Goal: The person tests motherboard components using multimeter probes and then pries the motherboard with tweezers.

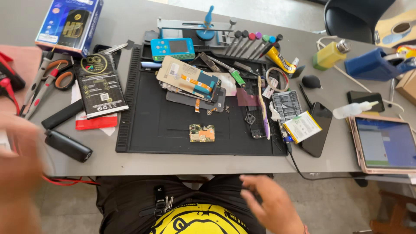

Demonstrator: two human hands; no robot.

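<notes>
Two bare hands are seen below the near edge of the grey table (130, 17), and nothing is held. On it, a black work mat (173, 125) is spread. The left hand (17, 173) is blurred at the near left, its grip unreadable. The right hand (271, 203) is held open, fingers spread. A small circuit board (202, 133) is laid near-centre on the mat.

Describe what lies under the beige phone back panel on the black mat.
The beige phone back panel rests on a dark flat part on the black mat. What lies directly beneath the panel is covered.
</notes>
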